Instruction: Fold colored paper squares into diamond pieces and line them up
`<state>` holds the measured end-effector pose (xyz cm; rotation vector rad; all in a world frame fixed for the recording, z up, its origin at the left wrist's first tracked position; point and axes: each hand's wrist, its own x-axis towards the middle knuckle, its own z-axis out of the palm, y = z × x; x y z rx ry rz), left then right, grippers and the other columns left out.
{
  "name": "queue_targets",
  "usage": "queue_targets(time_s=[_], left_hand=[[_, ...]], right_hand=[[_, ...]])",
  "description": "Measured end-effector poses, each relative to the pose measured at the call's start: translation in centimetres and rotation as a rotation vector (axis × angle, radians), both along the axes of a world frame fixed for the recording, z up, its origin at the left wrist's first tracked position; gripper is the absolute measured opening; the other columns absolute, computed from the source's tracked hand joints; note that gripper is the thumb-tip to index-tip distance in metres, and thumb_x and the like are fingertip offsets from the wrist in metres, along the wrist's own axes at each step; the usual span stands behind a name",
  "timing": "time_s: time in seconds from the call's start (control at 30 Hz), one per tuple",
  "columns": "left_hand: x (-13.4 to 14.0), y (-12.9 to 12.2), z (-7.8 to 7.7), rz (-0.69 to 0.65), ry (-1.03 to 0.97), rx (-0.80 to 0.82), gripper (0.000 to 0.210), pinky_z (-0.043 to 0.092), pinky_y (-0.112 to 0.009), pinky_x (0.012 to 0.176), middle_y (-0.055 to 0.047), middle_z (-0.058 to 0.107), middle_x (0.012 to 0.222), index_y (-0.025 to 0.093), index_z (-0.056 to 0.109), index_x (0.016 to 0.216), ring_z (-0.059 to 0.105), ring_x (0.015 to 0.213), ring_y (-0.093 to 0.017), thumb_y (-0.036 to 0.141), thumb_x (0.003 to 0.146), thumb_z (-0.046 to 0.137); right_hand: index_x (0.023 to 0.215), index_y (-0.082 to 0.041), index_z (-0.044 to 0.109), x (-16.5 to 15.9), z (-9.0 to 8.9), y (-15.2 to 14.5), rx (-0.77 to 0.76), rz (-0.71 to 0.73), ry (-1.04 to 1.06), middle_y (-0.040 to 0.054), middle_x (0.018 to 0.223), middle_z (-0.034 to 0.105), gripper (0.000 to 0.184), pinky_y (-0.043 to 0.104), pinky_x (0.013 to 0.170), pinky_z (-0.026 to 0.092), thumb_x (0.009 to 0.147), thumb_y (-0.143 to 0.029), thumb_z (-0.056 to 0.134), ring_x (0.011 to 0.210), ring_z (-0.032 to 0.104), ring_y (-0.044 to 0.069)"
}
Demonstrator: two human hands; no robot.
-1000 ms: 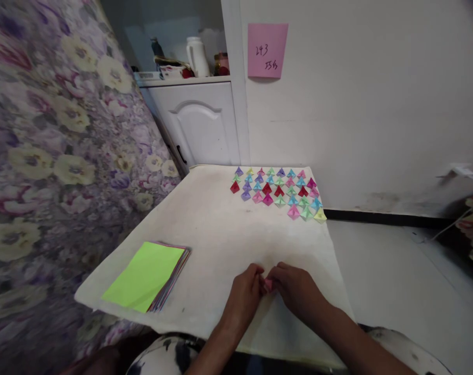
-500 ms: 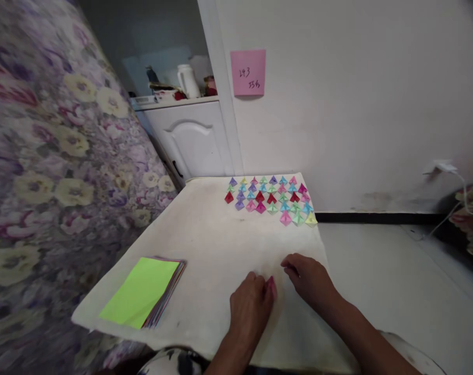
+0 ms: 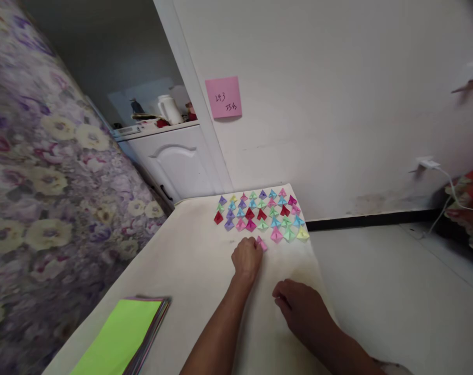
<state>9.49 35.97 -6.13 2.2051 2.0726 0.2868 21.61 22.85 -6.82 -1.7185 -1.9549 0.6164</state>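
Observation:
My left hand [image 3: 247, 256] reaches out over the table, its fingers closed on a small pink folded paper piece [image 3: 261, 244]. That piece is just in front of several rows of folded paper pieces [image 3: 261, 214] in red, purple, blue, green, pink and yellow at the table's far end. Nearer to me, my right hand [image 3: 298, 302] hovers at the table's right side with curled fingers. Whether anything is between its fingertips is hidden from view. A stack of coloured paper [image 3: 121, 333], bright green on top, lies at the near left.
The white-covered table [image 3: 193, 250] ends at a wall [image 3: 318, 104] with a pink note [image 3: 224, 98] on it. A white cabinet [image 3: 177, 161] stands behind on the left, beside a floral curtain [image 3: 56, 182]. To the right is a tiled floor [image 3: 365, 276].
My left hand has carried the pink folded paper piece forward to the rows. My right hand stays near the right side, still curled. The view has shifted, so the stack sits lower.

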Motion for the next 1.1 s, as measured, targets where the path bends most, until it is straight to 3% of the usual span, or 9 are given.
queue_targets(time_s=[0.13,0.3,1.1], left_hand=[[1.2,3.1,-1.1,0.028,-0.005,-0.012,0.024,0.039,-0.029,0.064,-0.009,0.067,0.094,0.02,0.064,0.085,0.061,0.084,-0.023,0.027,0.084,0.041],[1.8,4.8,-1.7,0.047,-0.016,-0.029,0.023,0.041,-0.029,0.064,-0.009,0.068,0.094,0.019,0.064,0.084,0.062,0.085,-0.024,0.025,0.083,0.042],[2.1,5.6,-2.4,0.002,-0.037,-0.049,0.02,0.041,-0.029,0.063,-0.01,0.068,0.091,0.019,0.064,0.083,0.062,0.084,-0.024,0.022,0.078,0.045]], right_hand=[[0.085,-0.025,0.06,-0.4,-0.5,0.3,0.002,0.013,0.027,-0.0017,0.084,0.065,0.015,0.025,0.067,0.034,0.081,-0.017,0.049,0.076,0.059,0.015],[0.085,-0.025,0.061,-0.7,-0.1,0.3,-0.02,0.027,0.064,-0.0012,0.084,0.065,0.016,0.025,0.067,0.035,0.078,-0.015,0.051,0.077,0.06,0.016],[0.088,-0.022,0.061,-1.3,0.8,0.5,-0.096,0.067,0.029,0.0019,0.088,0.066,0.019,0.026,0.069,0.038,0.078,-0.012,0.049,0.08,0.061,0.018]])
